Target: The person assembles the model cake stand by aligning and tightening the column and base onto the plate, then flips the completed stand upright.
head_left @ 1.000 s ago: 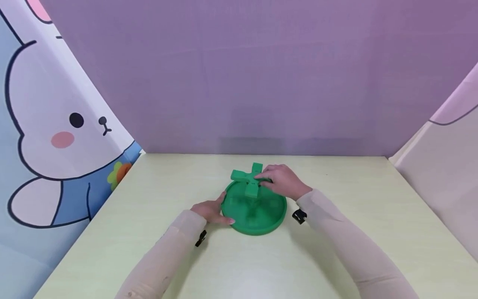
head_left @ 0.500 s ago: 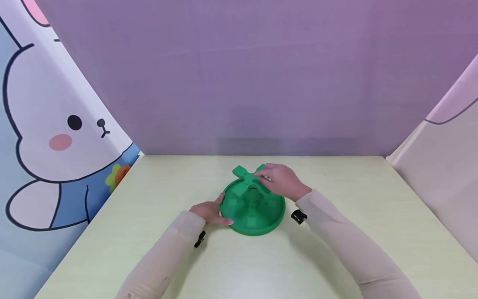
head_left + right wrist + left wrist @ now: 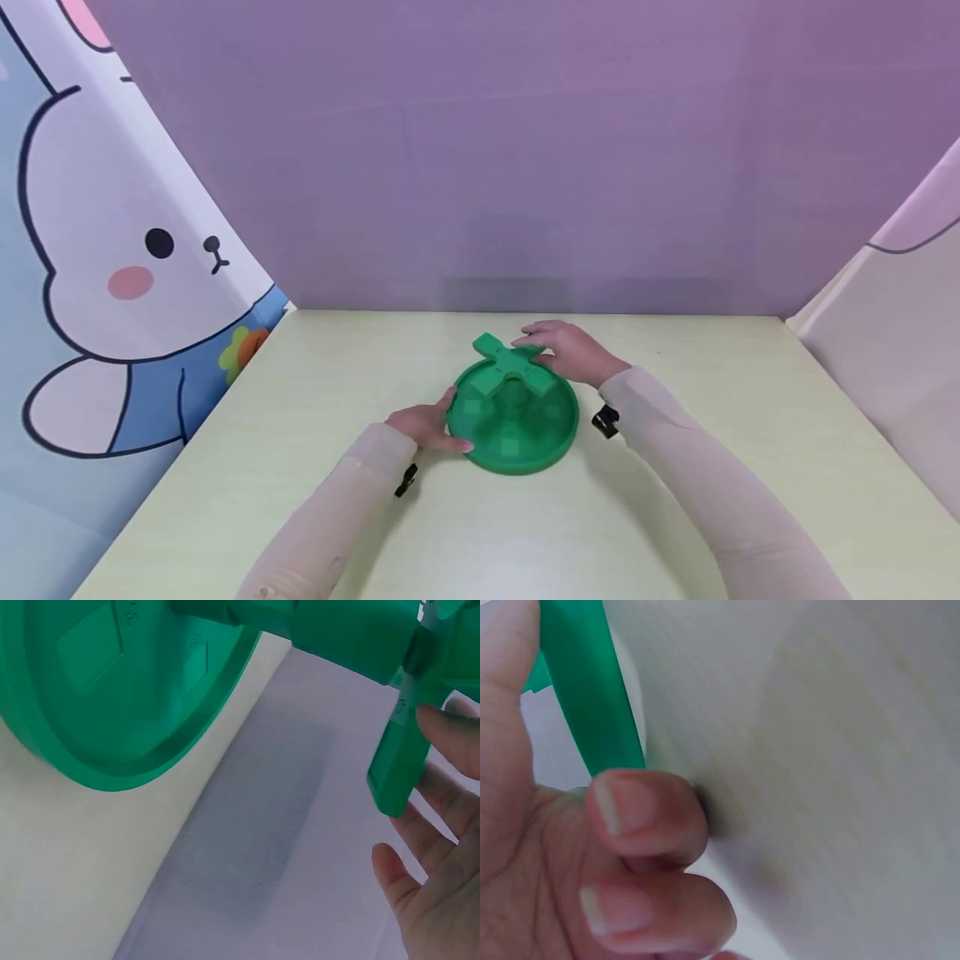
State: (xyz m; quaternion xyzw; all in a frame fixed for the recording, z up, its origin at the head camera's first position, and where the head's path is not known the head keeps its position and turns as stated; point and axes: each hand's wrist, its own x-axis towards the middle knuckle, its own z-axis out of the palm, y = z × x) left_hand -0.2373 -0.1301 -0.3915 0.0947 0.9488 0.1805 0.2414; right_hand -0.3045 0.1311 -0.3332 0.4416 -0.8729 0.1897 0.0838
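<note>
A round green base (image 3: 512, 463) with a raised rim stands on the table. Above it sits a green cross-shaped piece (image 3: 512, 364) with flat arms, joined to the base by a thick central post (image 3: 352, 637). My left hand (image 3: 430, 426) holds the base's left rim, thumb at the near side; the left wrist view shows two fingers curled beside the green wall (image 3: 592, 686). My right hand (image 3: 573, 353) is at the cross's far right arm, with that arm between thumb and fingers. In the right wrist view the thumb touches the arm (image 3: 397, 769) and fingers lie behind it.
The pale table (image 3: 300, 400) ends at a purple cloth backdrop (image 3: 495, 167). A cloth printed with a rabbit (image 3: 97, 225) hangs at the left, and a pale printed cloth (image 3: 900, 333) at the right. A small black device sits at each wrist.
The cross-shaped piece has turned on its post, so its arms now lie diagonally. My right fingers have shifted from near its centre outward along one arm. The left hand keeps its place.
</note>
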